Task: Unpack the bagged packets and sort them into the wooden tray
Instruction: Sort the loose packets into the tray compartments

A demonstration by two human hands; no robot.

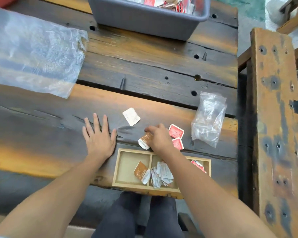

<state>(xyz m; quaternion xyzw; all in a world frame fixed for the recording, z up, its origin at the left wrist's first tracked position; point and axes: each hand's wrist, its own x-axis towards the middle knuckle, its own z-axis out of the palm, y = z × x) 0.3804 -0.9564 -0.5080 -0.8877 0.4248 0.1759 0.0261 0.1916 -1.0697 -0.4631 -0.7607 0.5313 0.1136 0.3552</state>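
A wooden tray (118, 166) with three compartments sits at the table's near edge. Its left compartment holds one brown packet (141, 172), the middle one several white packets (162, 174), the right one red packets (198, 165), partly hidden by my forearm. My right hand (159, 138) is closed on a brown packet (144, 140) just beyond the tray. Two red packets (176, 131) lie right of that hand, and a white packet (131, 116) lies farther out. My left hand (99, 136) rests flat on the table with fingers spread, holding nothing.
A small clear bag (208, 117) lies crumpled at the right. A large clear plastic bag (33, 55) is spread at the far left. A grey bin (148, 16) with more packets stands at the far edge. A wooden bench (275, 109) runs along the right.
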